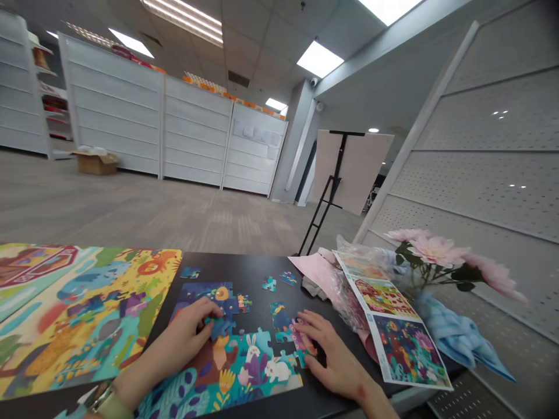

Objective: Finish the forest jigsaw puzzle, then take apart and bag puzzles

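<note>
A partly joined jigsaw puzzle point(244, 372) with white rabbits and plants lies on the dark table. My left hand point(192, 329) rests over its upper left part, fingers curled and thumb close to them, closed on a small blue-teal puzzle piece point(213, 326) that the fingers partly hide. At the right edge, my right hand point(329, 352) has its thumb and fingertips on a pink and purple puzzle section point(303, 342), gripping it from the side. Between the hands lies a blue and yellow section point(278, 315). Loose pieces point(269, 283) lie farther up.
A large yellow picture board point(109, 326) covers the left of the table. To the right are a printed picture sheet point(404, 343), crumpled clear plastic point(345, 291), pink flowers point(437, 250) and a blue checked cloth point(463, 334). An easel point(334, 186) stands beyond the table.
</note>
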### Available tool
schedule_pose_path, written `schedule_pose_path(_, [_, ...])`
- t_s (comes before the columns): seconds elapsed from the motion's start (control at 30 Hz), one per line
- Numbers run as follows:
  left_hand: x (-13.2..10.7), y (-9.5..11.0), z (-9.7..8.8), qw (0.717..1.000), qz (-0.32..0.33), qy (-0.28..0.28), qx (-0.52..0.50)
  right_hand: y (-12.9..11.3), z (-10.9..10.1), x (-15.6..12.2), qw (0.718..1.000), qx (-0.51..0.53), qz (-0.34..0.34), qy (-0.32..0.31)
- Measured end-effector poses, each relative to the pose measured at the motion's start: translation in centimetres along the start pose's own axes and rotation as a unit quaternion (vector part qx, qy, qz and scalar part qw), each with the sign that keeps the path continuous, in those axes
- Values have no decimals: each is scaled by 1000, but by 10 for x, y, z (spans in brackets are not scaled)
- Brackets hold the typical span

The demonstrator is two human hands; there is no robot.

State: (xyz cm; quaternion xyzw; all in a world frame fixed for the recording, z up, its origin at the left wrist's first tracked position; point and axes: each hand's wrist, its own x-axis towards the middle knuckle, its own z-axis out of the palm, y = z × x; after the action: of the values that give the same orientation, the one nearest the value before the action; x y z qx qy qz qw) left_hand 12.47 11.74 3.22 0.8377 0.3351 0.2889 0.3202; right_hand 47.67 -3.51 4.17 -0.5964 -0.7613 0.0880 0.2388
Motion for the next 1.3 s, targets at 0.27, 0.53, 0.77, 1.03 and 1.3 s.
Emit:
schedule_pose_path(0.27, [1, 1, -1, 1000, -5, -4, 2, 5, 4, 15, 1000, -11, 17, -7])
schedule_pose_path(0.53, [-1, 3, -2, 1000, -6, -5, 9, 8, 11, 35, 1000, 4, 13, -12])
schedule_pose_path(0.77, [0, 5, -1, 1000, -19, -6, 20, 4, 20, 54, 1000, -5, -14, -17])
schedule_pose_path(1.03, [0, 6, -1, 1000, -21, -4, 7, -2, 23, 59, 1000, 0, -22, -13])
schedule_pose_path(1.3, [1, 6, -2, 1000, -20, -12, 12, -3, 27, 66, 1000, -7, -7, -29])
